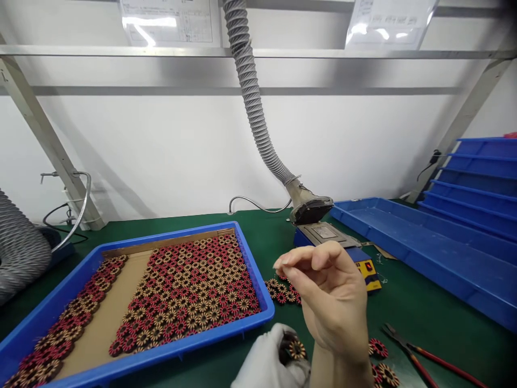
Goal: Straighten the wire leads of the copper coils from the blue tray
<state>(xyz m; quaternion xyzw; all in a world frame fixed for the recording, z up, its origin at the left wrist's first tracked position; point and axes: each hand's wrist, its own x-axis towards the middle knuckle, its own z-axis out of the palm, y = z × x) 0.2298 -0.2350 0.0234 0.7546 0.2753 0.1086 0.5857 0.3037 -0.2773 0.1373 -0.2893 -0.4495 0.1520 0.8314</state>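
In our gloved left hand (264, 358) we grip one wound ring (297, 350), low and just beside the bare right hand (339, 302), which is raised with thumb and forefinger brought close; we cannot tell whether anything fine is pinched there. To the left of both hands, the blue tray (253, 269) holds a broad, close-packed field of red and tan rings (194, 285) and a narrower band (76, 318) along its far-left side, with a strip of cardboard (117, 302) showing between them. By our judgement, most of the rings in view are laid in the tray. Outside it, we see a small cluster (280, 291) just beyond the right hand and a few more (378, 348) to its right on the desk (424, 302), near the red-handled pliers (399, 339).
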